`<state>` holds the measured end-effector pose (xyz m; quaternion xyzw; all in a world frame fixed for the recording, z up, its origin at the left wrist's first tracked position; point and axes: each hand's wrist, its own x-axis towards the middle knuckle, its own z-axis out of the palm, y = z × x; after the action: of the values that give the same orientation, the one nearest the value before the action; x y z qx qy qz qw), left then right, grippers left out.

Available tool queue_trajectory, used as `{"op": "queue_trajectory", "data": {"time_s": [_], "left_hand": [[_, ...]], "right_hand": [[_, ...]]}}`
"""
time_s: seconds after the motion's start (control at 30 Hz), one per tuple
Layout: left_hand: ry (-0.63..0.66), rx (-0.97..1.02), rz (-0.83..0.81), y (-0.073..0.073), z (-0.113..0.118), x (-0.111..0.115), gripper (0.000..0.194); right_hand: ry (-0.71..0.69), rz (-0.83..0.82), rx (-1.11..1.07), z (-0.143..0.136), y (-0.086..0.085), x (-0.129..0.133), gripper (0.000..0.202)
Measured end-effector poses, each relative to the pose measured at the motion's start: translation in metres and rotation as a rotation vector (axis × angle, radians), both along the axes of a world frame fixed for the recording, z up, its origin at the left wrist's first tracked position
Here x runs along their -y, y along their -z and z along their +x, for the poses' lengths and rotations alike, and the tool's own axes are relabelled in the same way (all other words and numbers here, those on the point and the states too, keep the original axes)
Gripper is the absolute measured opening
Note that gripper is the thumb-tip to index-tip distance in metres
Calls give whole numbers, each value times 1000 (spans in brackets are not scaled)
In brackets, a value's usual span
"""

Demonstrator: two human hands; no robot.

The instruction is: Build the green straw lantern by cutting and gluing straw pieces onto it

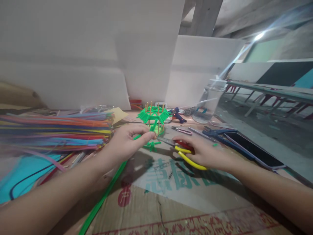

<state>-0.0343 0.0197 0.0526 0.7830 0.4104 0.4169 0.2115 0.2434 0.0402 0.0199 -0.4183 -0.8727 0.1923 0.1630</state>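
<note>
In the head view my left hand point(132, 138) pinches a green fuzzy pipe cleaner between thumb and fingertips. A long green strand point(105, 197) trails below it toward the front edge. My right hand point(200, 150) grips scissors point(192, 160) with yellow and red handles, their blades pointing left close to my left fingertips. Just behind the hands stands a small pavilion-like model point(154, 112), with a green fuzzy roof ring and several thin wooden posts. Short green pieces point(152, 146) lie beneath my left fingers. Whether the blades touch the pipe cleaner is hard to make out.
Bundles of coloured pipe cleaners point(56, 127) lie at left. Behind the model is a glue gun point(178, 115), with a clear plastic container point(209, 101) beside it. Small thread snips point(181, 130) and a phone point(254, 150) lie to the right. White boards point(146, 65) rise at the back.
</note>
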Motion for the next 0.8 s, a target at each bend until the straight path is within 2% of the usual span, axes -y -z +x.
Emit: {"op": "queue_trajectory", "data": {"time_s": [0.1,0.17,0.3,0.43,0.6,0.7,0.8], "left_hand": [[31,10,6,-1,-3,0,27],[30,-5,3,2,-4,-3,28],[14,-5,4,7,-4,-8,30],[-13,-9,35,3,-4,-7,29],[23,-18,106,-1,-3,-4,26],[55,-32,134,0,-1,-3,23],[70,-38,125,1,2,-1,24]], "right_hand": [[144,-54,-33,1,-3,-3,39],[184,-59,-53,2,-7,-1,41],[105,-107,-215,4,-14,6,45],[4,-155,-347,4,-18,11,52],[-67,-241,-224,4,-22,19,57],[-24,-247,-120,1,-26,25,57],[-21,-280,-134,-4,-28,28,56]]}}
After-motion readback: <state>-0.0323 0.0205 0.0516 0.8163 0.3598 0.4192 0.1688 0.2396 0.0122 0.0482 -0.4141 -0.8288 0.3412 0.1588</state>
